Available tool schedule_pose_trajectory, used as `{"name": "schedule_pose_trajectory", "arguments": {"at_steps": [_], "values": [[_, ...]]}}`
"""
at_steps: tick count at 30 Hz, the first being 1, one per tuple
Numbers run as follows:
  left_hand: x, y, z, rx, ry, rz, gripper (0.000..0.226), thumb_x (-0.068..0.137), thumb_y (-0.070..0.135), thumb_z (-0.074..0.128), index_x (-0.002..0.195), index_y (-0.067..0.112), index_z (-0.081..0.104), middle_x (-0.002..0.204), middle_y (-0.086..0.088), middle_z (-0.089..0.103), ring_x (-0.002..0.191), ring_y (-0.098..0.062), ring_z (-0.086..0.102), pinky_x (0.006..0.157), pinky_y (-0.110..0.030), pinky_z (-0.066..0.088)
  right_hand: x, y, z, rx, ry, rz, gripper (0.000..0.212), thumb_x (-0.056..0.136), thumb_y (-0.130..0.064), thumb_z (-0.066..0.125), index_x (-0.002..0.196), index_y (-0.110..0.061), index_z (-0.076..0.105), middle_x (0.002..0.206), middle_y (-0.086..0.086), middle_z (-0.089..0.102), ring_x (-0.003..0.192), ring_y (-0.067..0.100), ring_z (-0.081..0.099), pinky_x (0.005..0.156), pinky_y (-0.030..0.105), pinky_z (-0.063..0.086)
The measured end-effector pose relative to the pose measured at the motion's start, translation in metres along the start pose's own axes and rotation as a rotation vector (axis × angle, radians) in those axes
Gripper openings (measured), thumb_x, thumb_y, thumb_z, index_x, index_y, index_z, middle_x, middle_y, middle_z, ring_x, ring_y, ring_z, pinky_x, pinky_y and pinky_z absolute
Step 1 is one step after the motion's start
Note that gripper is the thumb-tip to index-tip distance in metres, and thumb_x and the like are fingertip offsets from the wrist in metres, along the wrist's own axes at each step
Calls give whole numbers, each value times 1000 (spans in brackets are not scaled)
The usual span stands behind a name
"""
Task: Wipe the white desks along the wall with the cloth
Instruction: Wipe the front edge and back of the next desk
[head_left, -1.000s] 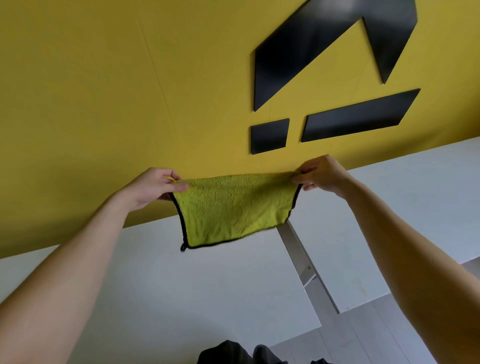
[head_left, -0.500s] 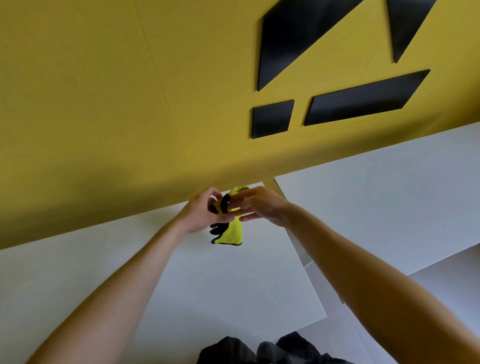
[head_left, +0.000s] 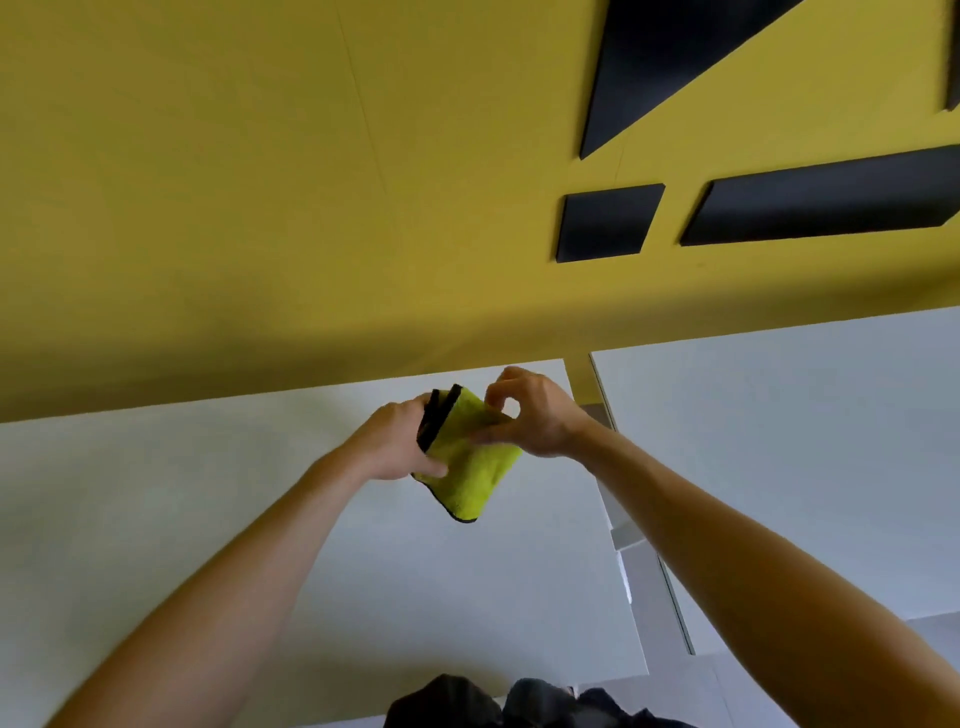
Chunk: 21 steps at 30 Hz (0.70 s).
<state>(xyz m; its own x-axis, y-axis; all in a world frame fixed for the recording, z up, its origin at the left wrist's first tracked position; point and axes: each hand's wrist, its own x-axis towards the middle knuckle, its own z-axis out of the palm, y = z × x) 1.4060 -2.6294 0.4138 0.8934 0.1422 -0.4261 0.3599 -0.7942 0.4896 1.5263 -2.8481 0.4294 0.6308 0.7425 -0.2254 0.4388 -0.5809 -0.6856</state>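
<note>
A yellow-green cloth with a black hem is folded into a small pad and held in the air above the left white desk. My left hand grips its left, black-hemmed edge, thumb on top. My right hand pinches the cloth's upper right part with curled fingers. A second white desk lies to the right, both against the yellow wall.
A narrow gap with a grey metal frame separates the two desks. The yellow wall carries black geometric panels at the upper right. Dark clothing shows at the bottom edge.
The cloth was stretched wide between both hands, then folded together. Now it is a flatter folded pad, and both hands have come close together over the left desk.
</note>
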Motion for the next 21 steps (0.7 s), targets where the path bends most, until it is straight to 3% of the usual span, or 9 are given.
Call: {"name": "schedule_pose_trajectory", "arguments": {"at_steps": [3,5,7,11,12,14,17,18,21], "values": [[7,-9,23,149,115,-16,34,72,43,89,80,27,60,79,10,63,83,-21,60,70,-34,43,-9,19,0,45,-46,7,37,84,-33,93,93,-25,58,87,-4,59,78,21,56,67,34,47],[8,-6,26,56,168,-15,28,73,33,84,84,27,59,84,10,64,87,-22,61,70,-36,48,-10,33,-4,61,-63,42,44,84,-23,92,113,-22,59,94,-3,62,83,24,58,65,36,49],[8,2,26,48,275,59,30,74,25,79,88,29,52,87,11,58,79,-22,60,65,-37,48,-10,46,-11,78,-53,41,57,84,-17,91,132,-28,61,111,-3,69,96,27,65,78,43,59],[-1,28,46,288,534,316,28,79,21,74,98,25,54,95,10,52,68,-21,57,54,-34,47,-23,80,-11,70,51,4,49,89,-5,79,128,-30,65,115,-6,74,101,24,70,86,43,59],[-5,31,59,300,509,374,26,82,23,74,101,24,58,99,11,54,70,-18,58,53,-33,48,-33,93,-9,38,68,-12,47,89,-1,76,127,-27,65,115,-5,74,100,22,69,86,42,60],[-11,29,96,312,281,413,32,86,37,76,111,27,61,110,15,58,79,-11,61,60,-32,52,-57,123,-1,-104,-31,-17,51,88,9,69,129,-22,66,124,-2,71,108,18,65,93,35,59],[-14,13,146,227,-101,238,37,92,50,73,123,34,60,117,18,62,96,-10,66,79,-32,55,-84,171,20,-379,-304,129,42,93,4,64,124,-23,73,133,-3,64,125,20,58,106,30,44],[-12,6,159,225,-143,181,37,95,48,70,127,34,60,118,16,63,102,-13,68,81,-32,53,-88,183,31,-370,-264,206,36,93,0,63,117,-23,76,129,-3,66,123,24,62,103,33,48],[-4,-10,177,251,-132,77,37,98,40,66,134,32,60,123,11,64,110,-19,68,80,-32,47,-82,184,70,-223,101,321,21,93,-9,64,110,-14,75,115,7,69,111,37,67,84,43,57]]}}
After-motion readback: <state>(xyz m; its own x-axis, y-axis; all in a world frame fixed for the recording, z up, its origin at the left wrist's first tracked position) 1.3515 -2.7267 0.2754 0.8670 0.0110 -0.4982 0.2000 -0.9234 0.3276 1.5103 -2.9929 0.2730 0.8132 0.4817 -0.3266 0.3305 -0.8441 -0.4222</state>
